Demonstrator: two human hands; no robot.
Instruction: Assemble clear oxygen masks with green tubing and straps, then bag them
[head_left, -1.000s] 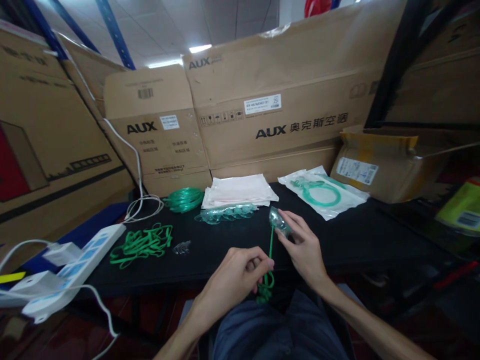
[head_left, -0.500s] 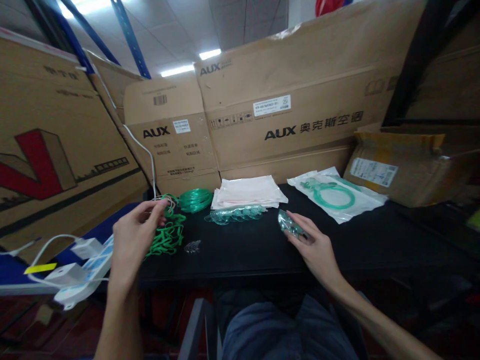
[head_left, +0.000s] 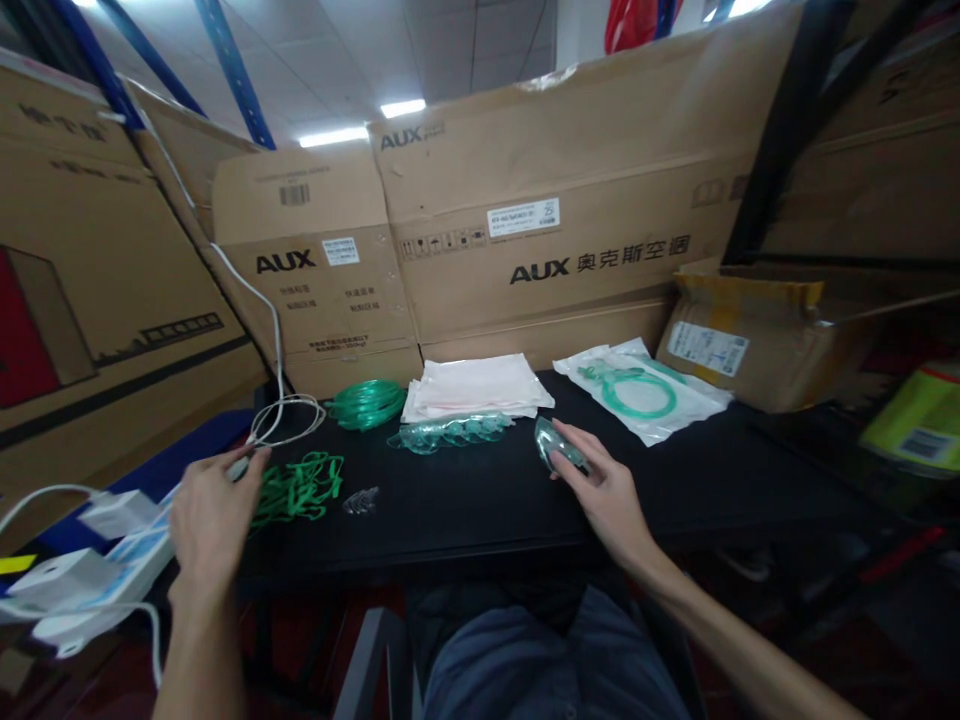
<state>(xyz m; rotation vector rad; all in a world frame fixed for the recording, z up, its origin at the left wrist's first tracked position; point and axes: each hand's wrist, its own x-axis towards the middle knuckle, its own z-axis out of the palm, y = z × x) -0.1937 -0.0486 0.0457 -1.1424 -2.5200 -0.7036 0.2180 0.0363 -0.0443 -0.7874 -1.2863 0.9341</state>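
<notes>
My left hand [head_left: 214,510] is closed at the table's left side, its fingers pinching the end of a thin white cable [head_left: 289,425] that loops up behind it. Just right of those fingers lies a tangle of green elastic cords [head_left: 304,488]. In my right hand [head_left: 604,490] is a clear, greenish oxygen mask [head_left: 559,447], held above the black table. A row of similar nested masks [head_left: 450,432] rests mid-table. Beside the cords are several small clear pieces [head_left: 361,501], too small to name.
Coiled green tubing [head_left: 366,403] and a stack of white pouches [head_left: 480,385] sit at the back. A pouch with mask tubing [head_left: 643,400] lies right, near a taped carton [head_left: 739,340]. A power strip [head_left: 105,590] occupies the left edge. Cardboard panels [head_left: 450,290] stand behind.
My left hand has moved down and left with the white cable, away from the green cords, which now lie flatter. The right hand still holds the mask. The view has shifted slightly right.
</notes>
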